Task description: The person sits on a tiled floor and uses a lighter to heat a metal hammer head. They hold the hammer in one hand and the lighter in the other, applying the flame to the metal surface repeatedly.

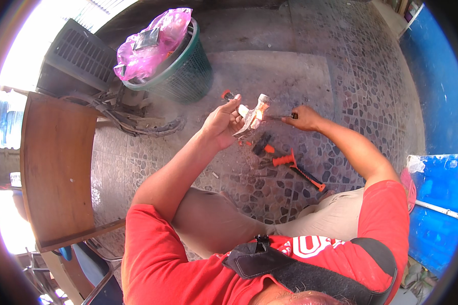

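One claw hammer [254, 116] is held up at the centre of the frame, the curled fingers of the left hand [222, 123] closed around its handle near the head. Just right of it, the right hand [306, 119] is closed on a thin dark tool [275, 118] pointing at the hammer's head; whether they touch, I cannot tell. Below centre, orange-and-black tools [284, 160] lie on the stone-patterned floor [361, 91].
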A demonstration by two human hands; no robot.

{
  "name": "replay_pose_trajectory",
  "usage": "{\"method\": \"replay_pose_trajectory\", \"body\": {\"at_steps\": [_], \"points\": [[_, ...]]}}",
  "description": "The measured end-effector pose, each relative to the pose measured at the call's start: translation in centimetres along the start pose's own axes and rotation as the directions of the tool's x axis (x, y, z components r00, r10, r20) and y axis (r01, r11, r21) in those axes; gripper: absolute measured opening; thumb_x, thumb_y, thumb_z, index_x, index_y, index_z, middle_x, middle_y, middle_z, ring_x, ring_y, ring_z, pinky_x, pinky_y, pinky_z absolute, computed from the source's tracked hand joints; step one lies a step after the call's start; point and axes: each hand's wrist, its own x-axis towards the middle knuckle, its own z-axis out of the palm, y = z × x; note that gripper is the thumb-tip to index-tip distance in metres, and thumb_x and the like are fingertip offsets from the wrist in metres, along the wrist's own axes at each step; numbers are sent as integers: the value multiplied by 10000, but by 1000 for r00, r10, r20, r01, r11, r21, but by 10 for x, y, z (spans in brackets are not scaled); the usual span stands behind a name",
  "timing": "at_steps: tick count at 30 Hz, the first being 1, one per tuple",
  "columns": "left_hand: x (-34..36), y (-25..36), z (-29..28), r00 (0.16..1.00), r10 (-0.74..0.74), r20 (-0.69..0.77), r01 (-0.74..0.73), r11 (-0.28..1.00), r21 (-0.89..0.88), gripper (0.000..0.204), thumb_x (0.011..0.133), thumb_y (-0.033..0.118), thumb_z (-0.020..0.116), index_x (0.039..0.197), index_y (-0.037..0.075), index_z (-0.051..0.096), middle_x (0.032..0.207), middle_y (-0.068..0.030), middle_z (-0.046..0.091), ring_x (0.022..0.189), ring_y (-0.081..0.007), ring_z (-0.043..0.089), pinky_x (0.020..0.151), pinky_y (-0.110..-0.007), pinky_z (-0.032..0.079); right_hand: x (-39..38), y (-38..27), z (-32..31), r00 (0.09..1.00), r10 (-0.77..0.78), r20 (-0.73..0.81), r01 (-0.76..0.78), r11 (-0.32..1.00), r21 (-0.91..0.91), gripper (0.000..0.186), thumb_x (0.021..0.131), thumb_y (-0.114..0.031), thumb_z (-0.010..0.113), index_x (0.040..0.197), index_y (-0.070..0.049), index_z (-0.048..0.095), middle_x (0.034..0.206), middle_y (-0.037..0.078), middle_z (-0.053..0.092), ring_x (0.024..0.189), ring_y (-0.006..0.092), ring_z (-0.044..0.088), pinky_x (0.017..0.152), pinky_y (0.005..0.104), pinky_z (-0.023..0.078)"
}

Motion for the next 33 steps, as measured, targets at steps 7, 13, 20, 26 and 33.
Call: {"method": "replay_pose_trajectory", "body": {"at_steps": [7,13,20,26,33], "points": [[-2,1,0,1000,4,18,-4,1000,-4,303,1046,276,520,987,-19,558,825,-155,719,671,-216,727,612,-326,625,-4,2,2,1000,-15,-22,13,997,-78,602,871,-576,651,796,20,690,789,255,676,797,428,666,718,487,502],[-2,0,1,1000,24,-11,-24,1000,3,303,1043,273,526,1029,-30,535,874,-177,718,702,-236,732,639,-342,631,-11,10,5,996,-89,6,88,966,-245,586,878,-575,627,820,5,685,794,248,674,807,442,661,718,505,509],[2,1,-3,999,14,39,-14,1000,-20,315,1046,267,516,1056,-48,511,892,-200,712,723,-252,736,646,-353,639,-19,21,11,994,-81,69,101,927,-362,586,896,-582,583,866,-10,711,837,229,696,853,437,666,767,520,516],[1,0,-3,999,36,22,-36,999,-16,326,1050,274,503,1032,-52,508,877,-209,706,708,-260,734,640,-352,642,-22,18,4,993,-22,116,64,927,-371,578,899,-559,596,984,-2,723,961,234,709,975,421,667,853,505,519],[3,-1,-1,998,62,-23,-61,998,35,337,1039,288,529,1029,-49,505,879,-211,701,746,-270,736,652,-381,646,-20,29,2,991,6,136,54,900,-433,575,902,-565,585,968,-13,731,946,224,712,961,417,669,848,504,522]]}}
